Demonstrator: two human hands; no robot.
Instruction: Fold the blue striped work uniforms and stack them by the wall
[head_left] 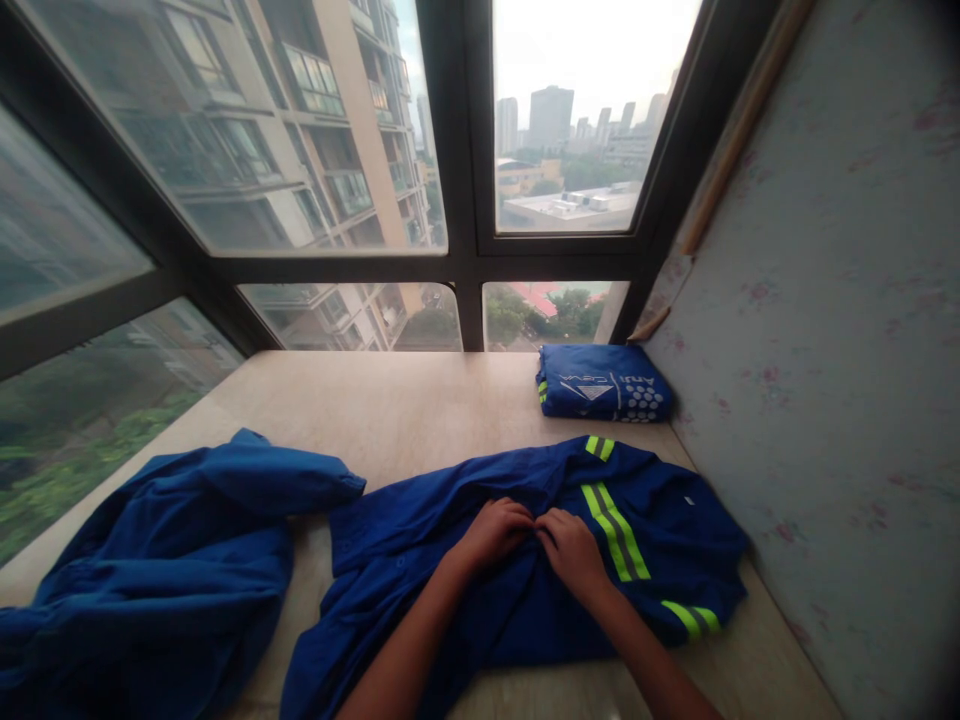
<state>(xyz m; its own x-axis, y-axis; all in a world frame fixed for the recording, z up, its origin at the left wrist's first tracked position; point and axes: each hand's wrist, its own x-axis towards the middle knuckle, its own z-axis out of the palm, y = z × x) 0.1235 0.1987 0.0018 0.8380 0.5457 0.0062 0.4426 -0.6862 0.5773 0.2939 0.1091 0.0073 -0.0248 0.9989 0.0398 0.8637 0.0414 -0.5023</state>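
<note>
A dark blue work jacket (525, 610) with yellow-green and grey reflective stripes lies spread on the pale sill, its striped part to the right. Over its middle, my left hand (499, 530) is closed, fingers bent down onto the cloth at the front opening. Right beside it, my right hand (568, 545) is closed too, thumb and fingers pinched on the same edge. The fingertips of both hands nearly touch. What exactly lies between them is too small to make out.
Another blue garment (180, 570) lies rumpled at the left. A folded blue garment with white print (604, 385) sits at the back right, by the patterned wall (817, 380). Dark window frames (465, 200) rise behind the stone sill (375, 395).
</note>
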